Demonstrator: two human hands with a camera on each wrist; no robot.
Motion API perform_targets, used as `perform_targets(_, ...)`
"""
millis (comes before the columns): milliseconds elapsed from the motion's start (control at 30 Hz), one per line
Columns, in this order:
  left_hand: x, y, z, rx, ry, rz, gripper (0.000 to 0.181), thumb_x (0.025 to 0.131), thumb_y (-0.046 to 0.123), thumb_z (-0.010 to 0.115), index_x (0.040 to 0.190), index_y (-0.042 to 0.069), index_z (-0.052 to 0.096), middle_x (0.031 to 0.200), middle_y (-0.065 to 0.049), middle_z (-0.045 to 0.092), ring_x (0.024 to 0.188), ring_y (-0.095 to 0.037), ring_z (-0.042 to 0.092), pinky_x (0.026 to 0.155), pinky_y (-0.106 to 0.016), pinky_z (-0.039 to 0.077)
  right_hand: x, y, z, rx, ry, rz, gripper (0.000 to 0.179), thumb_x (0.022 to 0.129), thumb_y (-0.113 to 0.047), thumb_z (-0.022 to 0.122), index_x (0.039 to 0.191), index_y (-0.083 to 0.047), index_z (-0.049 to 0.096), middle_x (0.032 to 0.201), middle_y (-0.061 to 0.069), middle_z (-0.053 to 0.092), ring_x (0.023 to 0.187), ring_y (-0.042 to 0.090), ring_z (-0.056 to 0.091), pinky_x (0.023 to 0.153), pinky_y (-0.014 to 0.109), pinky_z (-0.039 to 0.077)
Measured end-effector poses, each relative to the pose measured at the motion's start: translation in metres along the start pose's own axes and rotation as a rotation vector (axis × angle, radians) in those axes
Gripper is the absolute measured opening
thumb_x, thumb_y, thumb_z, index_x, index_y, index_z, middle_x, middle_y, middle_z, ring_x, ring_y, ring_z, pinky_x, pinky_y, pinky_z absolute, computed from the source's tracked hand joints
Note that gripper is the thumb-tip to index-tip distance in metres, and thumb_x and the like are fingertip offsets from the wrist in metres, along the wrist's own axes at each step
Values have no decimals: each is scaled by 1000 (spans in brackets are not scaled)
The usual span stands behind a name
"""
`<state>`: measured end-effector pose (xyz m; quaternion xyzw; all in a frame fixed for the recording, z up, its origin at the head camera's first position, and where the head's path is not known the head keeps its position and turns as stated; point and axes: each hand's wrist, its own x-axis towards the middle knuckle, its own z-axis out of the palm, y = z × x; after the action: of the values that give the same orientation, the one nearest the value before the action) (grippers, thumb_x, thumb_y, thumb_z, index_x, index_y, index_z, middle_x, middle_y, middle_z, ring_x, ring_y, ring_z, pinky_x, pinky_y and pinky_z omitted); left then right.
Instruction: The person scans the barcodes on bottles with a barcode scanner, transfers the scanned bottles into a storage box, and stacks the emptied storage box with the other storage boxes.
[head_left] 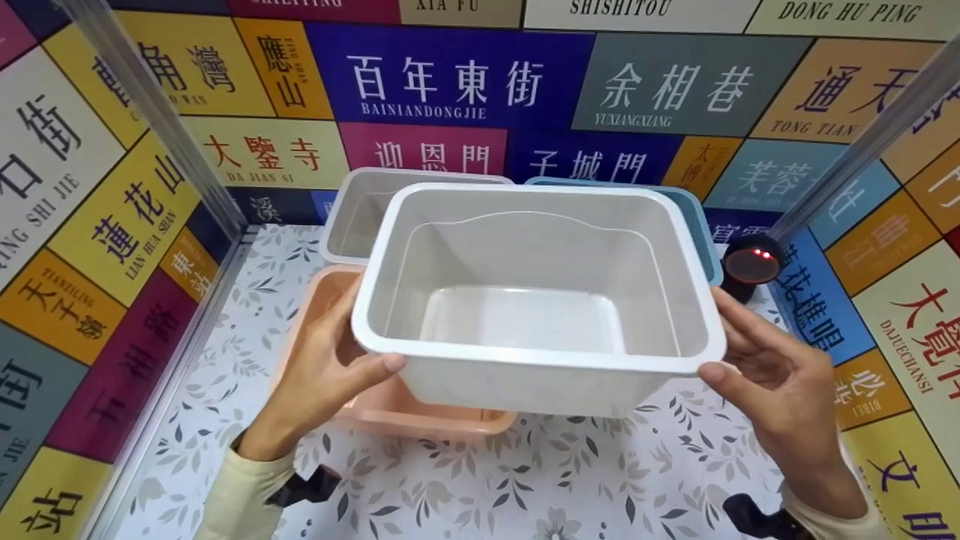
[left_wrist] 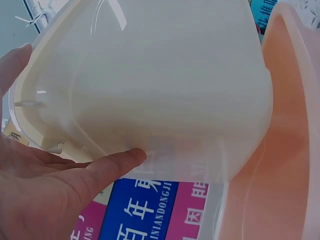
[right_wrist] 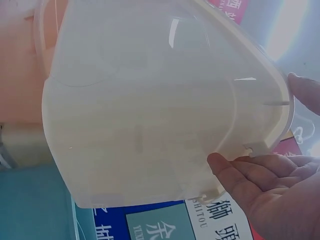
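A pale grey-white plastic storage bin (head_left: pixel 540 255) is held up over the table between both hands, its open top facing the head camera. My left hand (head_left: pixel 319 375) grips its left end, thumb on the front rim and fingers behind the side. At the other end my right hand (head_left: pixel 787 390) grips the rim the same way. In the left wrist view, an outstretched finger (left_wrist: pixel 117 162) lies against the bin's outer wall. The right wrist view shows fingers (right_wrist: pixel 240 177) under the rim. A peach bin (head_left: pixel 450 425) stands below, partly hidden by the lifted one.
Behind the lifted bin stand another grey bin (head_left: pixel 349 217) at the left and a teal bin (head_left: pixel 694 214) at the right. A dark round device (head_left: pixel 752 262) with red lights sits at the back right. Sign-printed panels (head_left: pixel 450 75) surround the leaf-patterned tabletop (head_left: pixel 510 487).
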<state>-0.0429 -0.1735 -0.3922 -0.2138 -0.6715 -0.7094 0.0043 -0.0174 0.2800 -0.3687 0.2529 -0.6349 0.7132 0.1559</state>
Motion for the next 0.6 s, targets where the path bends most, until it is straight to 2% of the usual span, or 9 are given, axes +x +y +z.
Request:
perform_targets(233, -5, -2, -16, -15, 26, -9, 100, 88, -10, 80, 174, 9, 33, 165, -27, 43, 140, -58, 52, 111, -53, 53, 5, 7, 14, -37, -30, -6, 72, 81, 36, 63, 150, 22, 50, 152, 33, 58, 134, 35, 67, 102, 35, 59)
perform_targets(433, -10, -6, -30, -33, 17, 20, 99, 87, -16, 77, 173, 4, 32, 176, -19, 29, 148, -55, 45, 116, -51, 49, 7, 14, 26, -86, -53, -5, 73, 82, 33, 67, 152, 17, 52, 151, 32, 59, 134, 33, 68, 103, 35, 58)
perform_targets(600, -18, -6, -40, -17, 68, -26, 101, 88, -16, 74, 175, 7, 27, 175, -21, 34, 147, -48, 51, 113, -45, 50, 10, 18, 35, -92, -70, 0, 74, 83, 32, 69, 153, 14, 53, 152, 33, 58, 134, 34, 67, 105, 35, 57)
